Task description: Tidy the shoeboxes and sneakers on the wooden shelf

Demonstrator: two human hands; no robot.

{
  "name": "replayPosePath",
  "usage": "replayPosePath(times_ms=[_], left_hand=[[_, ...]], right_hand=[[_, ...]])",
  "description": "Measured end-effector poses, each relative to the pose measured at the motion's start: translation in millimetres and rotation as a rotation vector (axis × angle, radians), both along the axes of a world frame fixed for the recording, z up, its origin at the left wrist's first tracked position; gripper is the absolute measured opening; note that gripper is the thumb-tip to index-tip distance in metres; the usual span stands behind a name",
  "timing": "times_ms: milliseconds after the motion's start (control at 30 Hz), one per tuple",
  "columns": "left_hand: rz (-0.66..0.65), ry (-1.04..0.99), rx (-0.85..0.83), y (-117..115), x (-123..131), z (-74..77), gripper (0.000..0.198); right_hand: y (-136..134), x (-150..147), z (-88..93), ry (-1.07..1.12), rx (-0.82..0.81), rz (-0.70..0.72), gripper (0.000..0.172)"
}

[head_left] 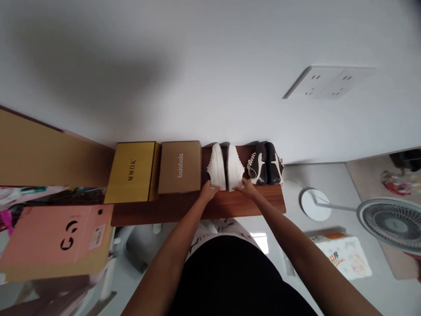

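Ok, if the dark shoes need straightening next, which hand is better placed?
Probably the right hand: it's at the white shoe beside the dark shoes. The left hand is farther away, at the other white shoe.

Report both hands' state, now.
Left hand: closed on the near end of the left white lace-up shoe.
Right hand: closed on the near end of the right white lace-up shoe.

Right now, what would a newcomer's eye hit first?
The white shoes on the wooden shelf, the left hand and right hand at their near ends. Then the yellow MMOK box, toward the shelf's left end, and the round fan at far right.
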State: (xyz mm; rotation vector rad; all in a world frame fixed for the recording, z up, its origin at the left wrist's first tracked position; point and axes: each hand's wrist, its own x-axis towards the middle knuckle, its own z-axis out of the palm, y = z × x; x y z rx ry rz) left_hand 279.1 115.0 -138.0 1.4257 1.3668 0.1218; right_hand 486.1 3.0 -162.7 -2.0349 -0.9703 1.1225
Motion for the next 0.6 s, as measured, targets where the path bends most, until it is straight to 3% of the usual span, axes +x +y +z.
replayPosePath(times_ms=[133, 233, 433, 600], left_hand=[[-0.115, 0.038, 0.09, 6, 4, 12.7, 0.036], [-0.243, 0.151, 0.184, 5, 12, 26.4, 0.034], [-0.519, 0.378, 0.358, -5, 26, 48.9, 0.025], [-0.554, 0.399, 0.45, -13, 32, 53.8, 0.02]], right_hand=[[5, 3, 11.0, 0.038, 0.074, 0.057, 0.046], [7, 5, 28.3, -0.105, 0.077, 0.134, 0.037], [15, -4, 66.9, -0.482, -0.132, 0.368, 0.024], [31, -24, 87.5, -0.605, -0.276, 0.547, 0.027]])
